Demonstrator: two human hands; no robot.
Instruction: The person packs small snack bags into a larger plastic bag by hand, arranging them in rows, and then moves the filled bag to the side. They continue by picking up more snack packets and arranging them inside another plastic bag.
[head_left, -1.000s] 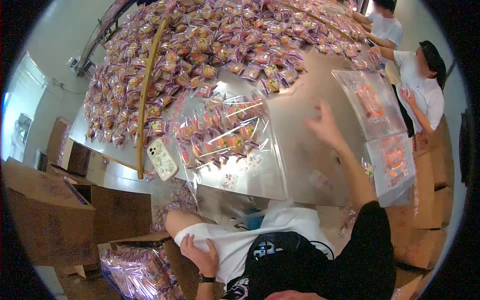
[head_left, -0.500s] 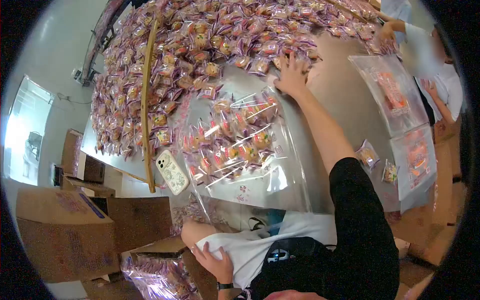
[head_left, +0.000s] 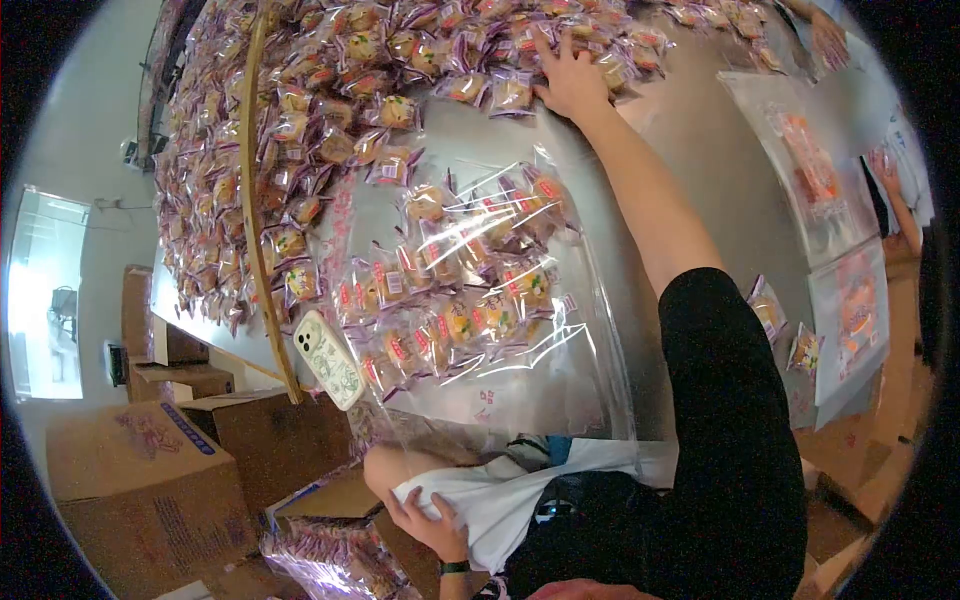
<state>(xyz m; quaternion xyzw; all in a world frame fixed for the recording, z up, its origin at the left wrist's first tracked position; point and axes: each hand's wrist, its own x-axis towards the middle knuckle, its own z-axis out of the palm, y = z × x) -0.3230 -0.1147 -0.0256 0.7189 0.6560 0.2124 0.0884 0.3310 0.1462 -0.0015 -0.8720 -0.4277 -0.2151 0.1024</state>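
Observation:
My right hand reaches to the near edge of a large pile of wrapped snack packets, fingers apart and touching the packets. My left hand rests on my thigh over white cloth, its fingers spread and holding nothing. Between them on the metal table lies a big clear plastic bag with several snack packets in rows inside or beneath its film; which, I cannot tell. A phone in a pale patterned case lies beside the bag's left edge.
A wooden strip crosses the pile at left. Printed plastic bags and two loose packets lie at right. Cardboard boxes stand lower left, near an open box of packets. Another person's hand shows upper right.
The view has shifted, and the table's contents appear larger. My right hand still touches the pile, fingers now reaching over packets a little further left. My left hand stays on my thigh.

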